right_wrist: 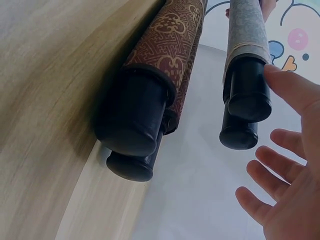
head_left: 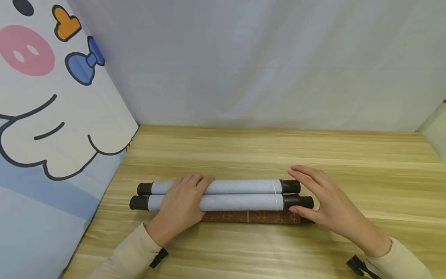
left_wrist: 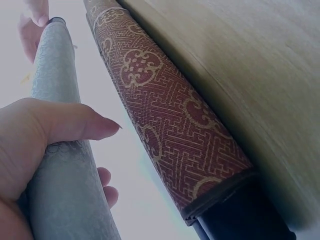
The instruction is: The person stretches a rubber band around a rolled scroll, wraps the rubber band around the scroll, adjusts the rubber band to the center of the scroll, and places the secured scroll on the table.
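A pale blue-grey scroll [head_left: 244, 202] with two rolled sides and black end knobs [head_left: 291, 186] is gripped by my left hand [head_left: 181, 203], left of its middle. In the left wrist view the thumb crosses over the roll and fingertips show on its far side. A thin string circles the scroll near its right end. Below it lies a brown-red scroll [left_wrist: 155, 100] with gold patterns and black knobs, on the table; the raised scroll partly hides it in the head view. My right hand [head_left: 334, 205] is at the right knobs, fingers spread, thumb tip right at the lower knob.
The wood-grain table [head_left: 223, 151] ends at a pale grey curtain [head_left: 261, 66] behind. A cartoon-printed panel [head_left: 42, 217] stands along the left edge. Black straps [head_left: 359, 265] hang at both sleeves.
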Tool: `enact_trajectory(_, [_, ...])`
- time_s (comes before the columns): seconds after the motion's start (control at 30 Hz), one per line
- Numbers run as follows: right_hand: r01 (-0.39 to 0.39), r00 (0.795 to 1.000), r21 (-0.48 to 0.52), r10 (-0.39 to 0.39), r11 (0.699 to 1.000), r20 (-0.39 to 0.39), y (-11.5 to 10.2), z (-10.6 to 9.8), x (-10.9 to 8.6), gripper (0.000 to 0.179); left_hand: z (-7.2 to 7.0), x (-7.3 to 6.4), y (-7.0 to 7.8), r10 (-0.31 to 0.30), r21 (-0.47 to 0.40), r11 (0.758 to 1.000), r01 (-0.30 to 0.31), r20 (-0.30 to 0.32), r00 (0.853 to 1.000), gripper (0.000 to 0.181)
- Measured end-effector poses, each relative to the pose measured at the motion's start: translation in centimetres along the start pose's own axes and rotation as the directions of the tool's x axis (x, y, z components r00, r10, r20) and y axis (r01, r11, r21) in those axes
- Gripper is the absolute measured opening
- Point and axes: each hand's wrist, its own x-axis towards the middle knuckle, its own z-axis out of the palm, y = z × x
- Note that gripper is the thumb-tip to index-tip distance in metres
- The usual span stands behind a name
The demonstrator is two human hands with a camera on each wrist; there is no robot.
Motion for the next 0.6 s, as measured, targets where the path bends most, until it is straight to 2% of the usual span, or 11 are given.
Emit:
enact_trajectory(0.17, [0.049,0.999,-0.017,-0.049,0.999,-0.010,-0.4,0.5,0.5,0.075,-0.3,0.0,0.1,0.016,-0.009,1.000,-0.016,-0.012,1.000,0.084])
enact_trajectory(0.33, [0.158,0.985,-0.023,-0.160,0.987,-0.062,-1.9,1.9,1.6,0.073,-0.7,-0.1,0.8,0.041,-0.001,0.999,-0.041,-0.014,0.999,0.081])
enact_trajectory(0.43, [0.212,0.976,-0.028,-0.213,0.977,-0.048,-3.1,2.6,2.3,0.072,-0.5,0.0,1.5,0.076,0.002,0.997,-0.076,-0.006,0.997,0.080])
enact_trajectory(0.5, [0.220,0.975,-0.032,-0.221,0.975,-0.018,-3.7,2.7,2.6,0.074,-0.4,0.2,1.9,0.096,-0.003,0.995,-0.096,-0.002,0.995,0.079])
enact_trajectory(0.6, [0.172,0.985,-0.053,-0.170,0.984,0.040,-4.0,2.0,2.8,0.088,-0.4,0.2,1.9,0.088,-0.017,0.996,-0.088,0.005,0.996,0.081])
